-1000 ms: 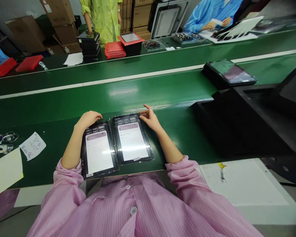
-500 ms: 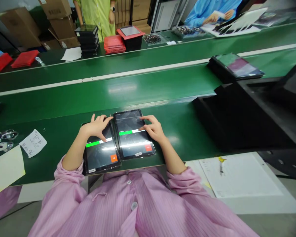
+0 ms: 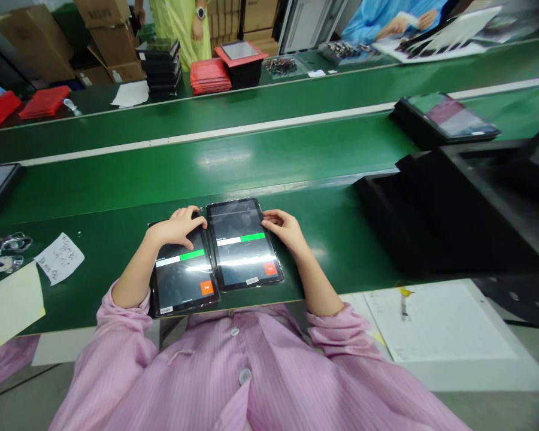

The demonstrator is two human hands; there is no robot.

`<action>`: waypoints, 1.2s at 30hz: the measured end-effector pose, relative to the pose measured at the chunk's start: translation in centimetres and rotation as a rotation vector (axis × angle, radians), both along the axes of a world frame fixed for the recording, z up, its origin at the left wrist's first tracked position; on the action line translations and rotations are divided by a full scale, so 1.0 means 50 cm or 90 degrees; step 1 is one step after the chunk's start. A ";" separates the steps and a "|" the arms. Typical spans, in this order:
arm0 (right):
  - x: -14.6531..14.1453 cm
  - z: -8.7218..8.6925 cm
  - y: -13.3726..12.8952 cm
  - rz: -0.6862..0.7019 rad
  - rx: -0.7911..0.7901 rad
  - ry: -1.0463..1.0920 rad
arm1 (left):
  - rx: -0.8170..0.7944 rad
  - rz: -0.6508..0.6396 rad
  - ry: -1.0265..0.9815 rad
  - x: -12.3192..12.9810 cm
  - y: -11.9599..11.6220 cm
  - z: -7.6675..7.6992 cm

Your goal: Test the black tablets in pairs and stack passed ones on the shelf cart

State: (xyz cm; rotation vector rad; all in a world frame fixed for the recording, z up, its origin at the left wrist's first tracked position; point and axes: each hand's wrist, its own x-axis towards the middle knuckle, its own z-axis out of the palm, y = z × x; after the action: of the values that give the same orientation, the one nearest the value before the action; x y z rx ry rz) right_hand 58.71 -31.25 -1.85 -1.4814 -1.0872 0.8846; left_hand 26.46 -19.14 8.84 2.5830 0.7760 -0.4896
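Tablets [image 3: 240,263] lie side by side on the worktop [image 3: 327,245], presumably so both screens [image 3: 182,282] read together, left hand [image 3: 175,231] spread over one, right hand [image 3: 288,231] at the other's edge, grip unclear.

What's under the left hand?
The upper part of the left tablet. Below the left hand, a white-and-green bar and an orange button show; whatever the screen shows beneath the hand is covered.
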 end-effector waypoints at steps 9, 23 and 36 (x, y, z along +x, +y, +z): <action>-0.002 -0.018 -0.001 -0.001 -0.039 0.074 | -0.036 0.003 -0.027 0.009 0.011 -0.014; -0.003 -0.031 0.005 0.009 -0.012 0.057 | -0.039 0.045 -0.055 0.001 0.022 -0.030; -0.007 -0.022 0.006 0.027 -0.011 0.027 | -0.022 0.048 -0.074 0.001 0.021 -0.028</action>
State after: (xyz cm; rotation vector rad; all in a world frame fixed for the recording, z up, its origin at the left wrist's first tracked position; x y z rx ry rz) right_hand 58.35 -30.97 -2.95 -1.4516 -1.0852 0.9523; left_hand 26.49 -18.11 7.45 2.5157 0.8135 -0.3248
